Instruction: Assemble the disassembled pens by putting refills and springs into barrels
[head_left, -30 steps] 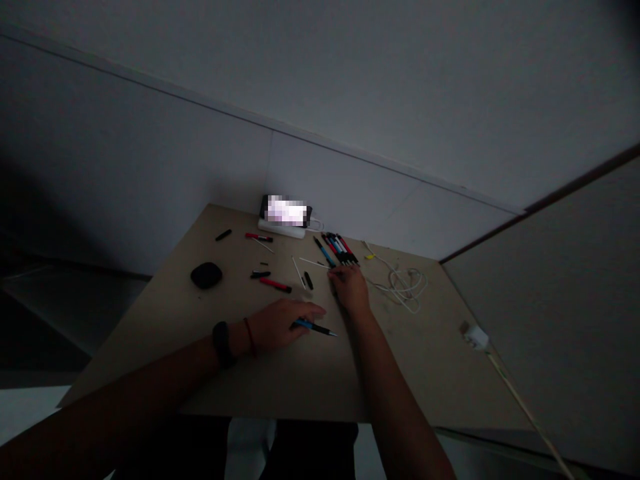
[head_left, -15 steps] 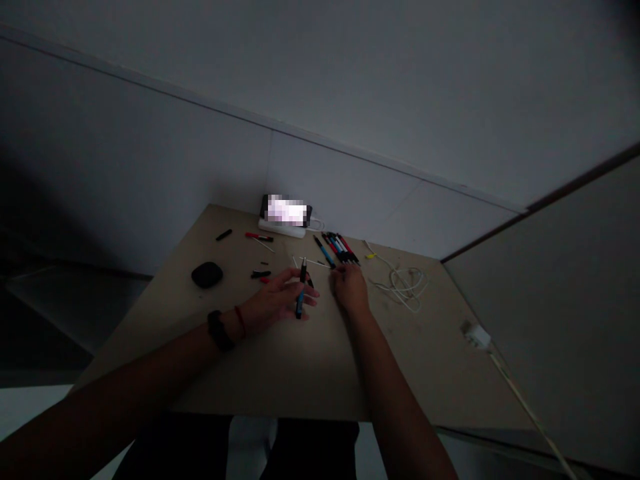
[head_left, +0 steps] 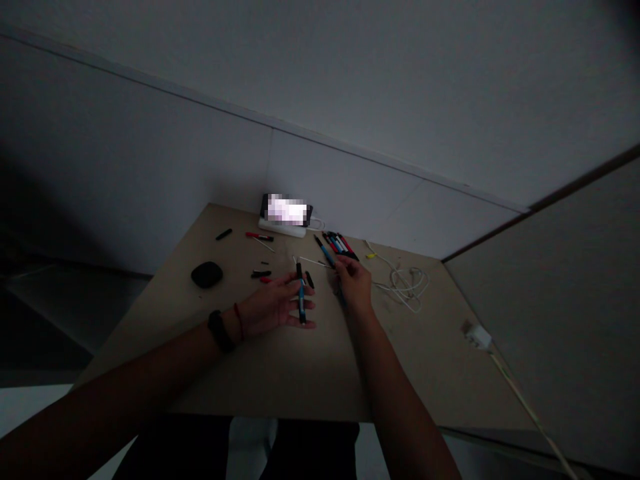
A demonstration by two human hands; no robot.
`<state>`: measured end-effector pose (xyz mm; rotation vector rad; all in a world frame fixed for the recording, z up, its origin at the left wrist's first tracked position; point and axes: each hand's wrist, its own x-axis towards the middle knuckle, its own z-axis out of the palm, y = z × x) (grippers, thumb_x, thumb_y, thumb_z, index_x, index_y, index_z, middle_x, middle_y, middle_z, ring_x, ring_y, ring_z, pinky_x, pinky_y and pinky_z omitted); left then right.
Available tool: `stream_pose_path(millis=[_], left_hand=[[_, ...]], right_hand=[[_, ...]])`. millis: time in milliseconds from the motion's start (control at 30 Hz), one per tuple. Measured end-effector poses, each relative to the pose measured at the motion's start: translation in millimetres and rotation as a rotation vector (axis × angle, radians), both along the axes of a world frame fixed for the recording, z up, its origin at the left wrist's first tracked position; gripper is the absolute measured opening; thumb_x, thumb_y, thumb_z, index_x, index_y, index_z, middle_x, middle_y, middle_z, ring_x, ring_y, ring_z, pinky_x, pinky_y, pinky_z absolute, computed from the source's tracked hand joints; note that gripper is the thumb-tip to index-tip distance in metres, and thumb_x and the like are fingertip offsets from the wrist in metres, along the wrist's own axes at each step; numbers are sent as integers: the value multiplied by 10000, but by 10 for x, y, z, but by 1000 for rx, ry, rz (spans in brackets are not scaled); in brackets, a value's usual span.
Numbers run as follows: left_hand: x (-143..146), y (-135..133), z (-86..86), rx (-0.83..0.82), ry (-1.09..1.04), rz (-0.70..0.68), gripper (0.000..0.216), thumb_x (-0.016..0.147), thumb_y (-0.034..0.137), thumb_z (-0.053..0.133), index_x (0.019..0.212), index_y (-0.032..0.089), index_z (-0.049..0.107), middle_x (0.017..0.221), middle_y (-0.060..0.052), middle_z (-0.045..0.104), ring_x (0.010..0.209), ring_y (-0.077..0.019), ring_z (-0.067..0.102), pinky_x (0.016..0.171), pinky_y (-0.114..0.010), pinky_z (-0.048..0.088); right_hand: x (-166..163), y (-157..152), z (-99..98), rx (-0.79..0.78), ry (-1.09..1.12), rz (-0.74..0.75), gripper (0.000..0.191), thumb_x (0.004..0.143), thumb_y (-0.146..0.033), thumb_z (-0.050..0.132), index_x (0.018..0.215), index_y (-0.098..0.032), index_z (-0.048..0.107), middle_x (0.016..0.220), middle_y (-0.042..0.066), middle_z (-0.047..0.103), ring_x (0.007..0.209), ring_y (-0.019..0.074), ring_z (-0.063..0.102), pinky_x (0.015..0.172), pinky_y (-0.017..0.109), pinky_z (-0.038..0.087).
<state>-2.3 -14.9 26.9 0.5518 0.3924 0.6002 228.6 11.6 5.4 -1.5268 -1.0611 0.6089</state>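
Observation:
The room is dim. My left hand [head_left: 273, 307] lies palm up over the wooden desk [head_left: 300, 373], its fingers lightly curled around a blue pen with black ends [head_left: 301, 293] that stands nearly upright across them. My right hand [head_left: 354, 283] is just to the right, fingers pinched on a dark thin pen part that I cannot make out clearly. Right behind it lies a row of several red, blue and black pens [head_left: 337, 245]. Loose pen parts, a red one [head_left: 259, 236] among them, lie scattered left of my hands.
A lit phone [head_left: 286, 210] rests on a white block by the back wall. A black oval case [head_left: 207, 274] sits at the left. A coiled white cable [head_left: 407, 283] and a white charger [head_left: 477, 335] lie on the right. Partition walls close the desk in.
My left hand lifted the blue pen off the desk, turned it from lying sideways to pointing away, and rolled palm up. My right hand rose slightly from the pen row and pinched something.

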Motion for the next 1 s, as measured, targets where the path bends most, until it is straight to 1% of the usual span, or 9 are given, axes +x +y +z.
stream_pose_path(millis=[100,167,267,367,400,467,667,833,1000], left_hand=[[-6,56,8,44,97,80,264,942,382,663,1125,252,525,1077,-45,649,809,-149,669,836,-463,581],[0,53,-16,189,191,105,310,955,428,626,1181,256,502,1054,-47,661,743,-145,670,754,-402,584],[16,-12,-85,669,418,137,337,962,434,592,1223,230,529,937,-36,691,631,-135,636,651,-318,542],[32,-109,-147,1341,618,67,216,949,335,616,1115,210,674,1011,-70,732,877,-198,678,805,-334,524],[38,-136,-159,1490,637,30,196,948,310,616,1095,214,702,1034,-74,738,937,-212,673,840,-338,514],[49,-164,-171,1655,630,-28,193,952,262,603,1094,224,728,1052,-70,745,984,-218,661,876,-341,497],[32,-74,-186,1737,646,-30,203,959,209,574,1071,224,744,1030,-62,737,983,-223,628,896,-362,466],[25,-57,-229,1753,684,-16,145,928,205,623,1007,205,745,1015,-67,725,970,-230,617,895,-370,461],[2,-18,-171,1744,701,61,163,932,252,646,1046,175,734,1049,-89,719,1001,-235,621,898,-365,481]], right_hand=[[-27,-8,15,6,-21,-4,338,776,-432,675,962,-164,761,757,30,705,637,165,613,571,275,498],[-29,-6,20,24,-11,-7,312,790,-422,666,944,-168,760,753,24,695,633,154,605,568,266,501],[-22,4,31,72,85,-32,291,780,-425,699,926,-177,743,736,6,683,621,131,595,558,240,500],[-7,15,57,114,293,-76,320,709,-434,782,899,-186,713,770,-3,699,614,107,604,531,209,500],[2,16,69,123,368,-90,329,680,-426,809,883,-189,704,785,-5,705,610,99,610,524,198,503],[31,14,94,141,488,-114,326,641,-394,847,850,-198,691,801,-15,714,606,84,624,517,177,513],[119,-16,147,187,570,-172,243,692,-293,847,875,-225,702,775,-43,707,620,78,662,516,149,543],[154,-13,135,149,722,-107,146,751,-177,780,872,-221,712,818,-30,735,659,84,696,563,159,587],[182,15,101,95,895,-77,182,768,-55,685,844,-220,687,760,-35,725,642,84,689,581,157,606]])
